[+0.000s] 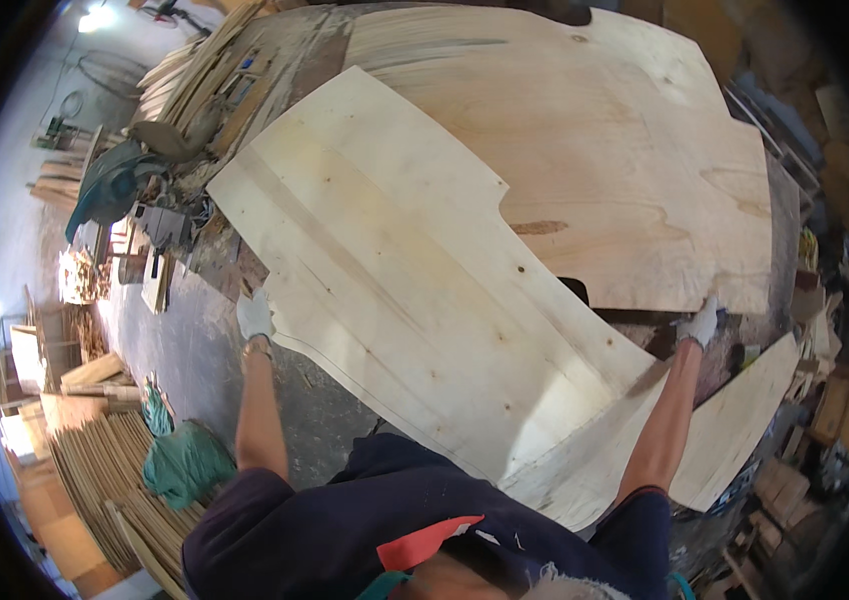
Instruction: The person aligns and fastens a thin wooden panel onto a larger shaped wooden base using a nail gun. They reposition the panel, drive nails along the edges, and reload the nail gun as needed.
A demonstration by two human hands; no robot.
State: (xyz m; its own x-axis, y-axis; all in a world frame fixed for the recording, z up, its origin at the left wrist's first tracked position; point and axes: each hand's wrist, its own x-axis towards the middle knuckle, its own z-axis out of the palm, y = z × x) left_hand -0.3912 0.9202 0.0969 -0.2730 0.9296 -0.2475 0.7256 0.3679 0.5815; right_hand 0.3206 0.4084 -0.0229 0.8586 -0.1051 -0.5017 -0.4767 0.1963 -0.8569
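Observation:
A pale plywood sheet (pixel 385 260) with cut-out edges and small dark knots lies slanted across the middle. My left hand (pixel 257 315), in a whitish glove, is closed on its left edge near a notched corner. Behind it and to the right, a larger, browner plywood sheet (pixel 635 170) is partly covered by the pale one. My right hand (pixel 700 325), also gloved, grips the near edge of this larger sheet, with a finger showing on top. The undersides of both hands' grips are hidden.
Another plywood piece (pixel 745 425) lies at the lower right, beside scrap wood (pixel 785 490). A teal-guarded machine (pixel 110 185) stands at the left. Stacked thin boards (pixel 110 480) and a green bag (pixel 190 463) are at the lower left. Long wood strips (pixel 195 75) pile up at the far left.

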